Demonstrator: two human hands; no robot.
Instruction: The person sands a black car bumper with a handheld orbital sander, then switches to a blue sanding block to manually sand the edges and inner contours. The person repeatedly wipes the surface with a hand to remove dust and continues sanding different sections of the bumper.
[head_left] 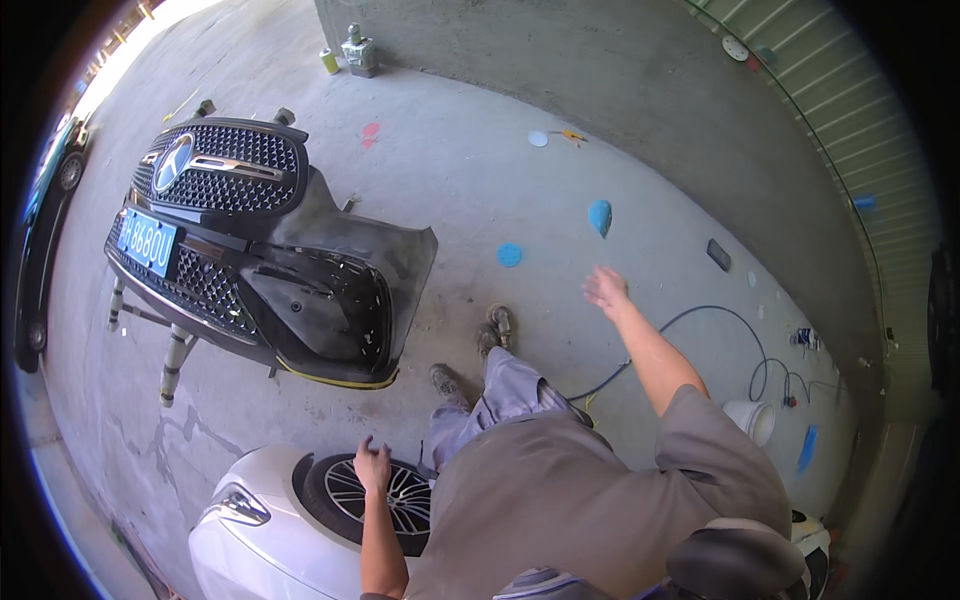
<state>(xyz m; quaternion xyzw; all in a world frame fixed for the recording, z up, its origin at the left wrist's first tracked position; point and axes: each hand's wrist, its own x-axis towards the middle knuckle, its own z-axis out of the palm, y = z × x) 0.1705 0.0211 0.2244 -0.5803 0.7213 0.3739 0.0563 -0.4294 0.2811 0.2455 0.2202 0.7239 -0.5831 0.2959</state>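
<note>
My right hand (605, 291) is held out over the concrete floor with its fingers apart and nothing in it. Nearest to it on the floor lie a blue drop-shaped item (600, 217) and a round blue disc (510, 255), both beyond the hand. Lower and to the left, my left hand (372, 467) hangs beside the wheel (385, 497) of a white car, in front of it in this view. Its fingers are loosely apart, and it holds nothing. A dark front bumper (330, 235) with a grille and blue plate rests on a stand, apart from both hands.
Stand legs (175, 365) reach down under the bumper. The white car (275, 520) is at lower left. A dark hose (715, 308) curls across the floor at right, near a white bucket (750, 422). A dark rectangular block (718, 255) lies near the wall (600, 80).
</note>
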